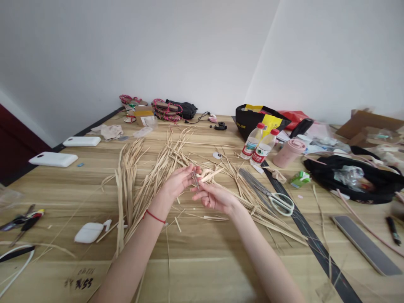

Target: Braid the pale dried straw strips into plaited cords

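My left hand point(178, 182) and my right hand point(213, 196) meet over the middle of a wooden table point(202, 261). Both pinch a small thin metal piece point(195, 179), perhaps a clip or wire, together with a short pale straw strip point(212, 174). The fingers of both hands are curled together. A red string circles my left wrist. A heap of dry straw strips point(148, 176) spreads out under and around the hands. White-handled scissors point(280, 202) lie to the right of my right hand.
Two water bottles point(257, 147), a pink cup point(288, 153), a black and yellow bag point(259, 120) and a black bag point(356, 176) stand right. A white earbud case point(89, 232), pliers point(20, 219) and white boxes point(53, 159) lie left. A long dark ruler point(312, 240) runs diagonally.
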